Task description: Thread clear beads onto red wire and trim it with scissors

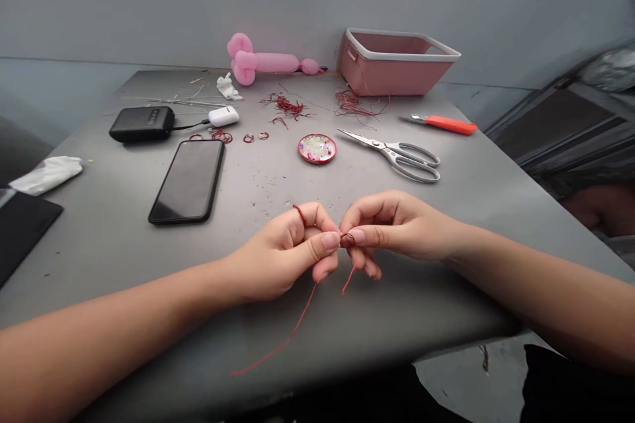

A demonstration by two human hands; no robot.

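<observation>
Near the table's front edge, my left hand (292, 248) and my right hand (401, 228) meet, each pinching a thin red string (298, 327) between thumb and fingers. A small dark red loop of the string shows between the fingertips. One long end hangs down to the left below my left hand, and a shorter end hangs under my right fingers. A dark red cord (299, 213) also lies around my left index finger. Beyond my hands sits a round red-rimmed dish (300, 152) of small beads, with open grey-handled scissors (391, 152) at its right.
A black phone (188, 180), power bank (142, 123) and white earphone case (223, 116) are at the left. Red cord rings (249, 138) and string scraps (288, 106) lie farther back. Behind are a pink balloon (272, 63), pink basket (387, 76) and orange cutter (449, 124).
</observation>
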